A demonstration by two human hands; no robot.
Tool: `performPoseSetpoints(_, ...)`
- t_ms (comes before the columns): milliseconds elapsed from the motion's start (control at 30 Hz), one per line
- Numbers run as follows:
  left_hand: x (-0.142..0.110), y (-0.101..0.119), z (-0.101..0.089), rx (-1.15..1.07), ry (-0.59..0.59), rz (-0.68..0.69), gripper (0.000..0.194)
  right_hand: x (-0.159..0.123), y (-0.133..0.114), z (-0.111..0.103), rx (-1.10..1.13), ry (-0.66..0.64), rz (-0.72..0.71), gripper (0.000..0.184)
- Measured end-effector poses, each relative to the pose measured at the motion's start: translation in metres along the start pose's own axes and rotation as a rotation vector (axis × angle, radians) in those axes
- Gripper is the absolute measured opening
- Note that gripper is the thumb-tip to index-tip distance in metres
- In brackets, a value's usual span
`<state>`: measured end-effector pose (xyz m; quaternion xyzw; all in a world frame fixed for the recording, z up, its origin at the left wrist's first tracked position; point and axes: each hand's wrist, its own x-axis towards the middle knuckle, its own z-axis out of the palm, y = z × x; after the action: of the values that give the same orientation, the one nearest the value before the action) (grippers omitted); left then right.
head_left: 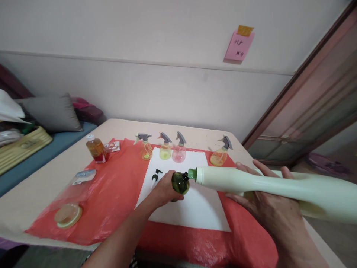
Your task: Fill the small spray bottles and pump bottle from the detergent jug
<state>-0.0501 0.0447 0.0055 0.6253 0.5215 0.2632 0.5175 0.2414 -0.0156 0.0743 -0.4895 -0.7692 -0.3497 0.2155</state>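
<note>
My left hand (pixel 164 190) is closed round a small dark green bottle (pixel 180 182) that stands on the white cloth (pixel 192 204). My right hand (pixel 267 203) grips a large pale green bottle (pixel 264 184) held almost level. Its green spout (pixel 192 174) touches the top of the small bottle. A small black pump head (pixel 156 174) lies on the cloth just left of my left hand.
Several small spray bottles (pixel 165 149) with grey triggers stand in a row at the back of the red plastic sheet (pixel 111 193). An amber bottle (pixel 96 149), a clear bag (pixel 80 178) and a round lid (pixel 68 215) lie left. A pink note (pixel 239 45) hangs on the wall.
</note>
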Motion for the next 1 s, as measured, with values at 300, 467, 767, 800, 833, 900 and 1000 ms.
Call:
performPoseSetpoints(300,0.002,0.001,0.001,-0.009,0.034,0.005,0.069,0.000,0.001,0.000,0.013,-0.007,-0.014,0.067)
performPoseSetpoints(467,0.002,-0.001,0.001,-0.019,0.042,0.025,0.067,-0.001,0.001,-0.001,0.019,0.006,-0.015,0.068)
performPoseSetpoints(767,0.000,0.003,0.001,-0.063,0.091,0.029,0.069,-0.005,0.004,0.005,0.075,0.014,0.043,0.070)
performPoseSetpoints(800,0.000,0.005,0.001,-0.071,0.089,0.027,0.070,-0.006,0.005,0.007,0.090,0.022,0.062,0.070)
performPoseSetpoints(833,-0.001,0.006,0.000,-0.082,0.090,0.029,0.071,-0.007,0.005,0.009,0.110,0.032,0.087,0.071)
performPoseSetpoints(900,-0.002,0.007,0.000,-0.109,0.100,0.039,0.075,-0.008,0.005,0.015,0.166,0.059,0.154,0.073)
performPoseSetpoints(1000,-0.001,0.006,-0.001,-0.157,0.124,0.054,0.083,-0.009,0.005,0.025,0.320,0.082,0.359,0.076)
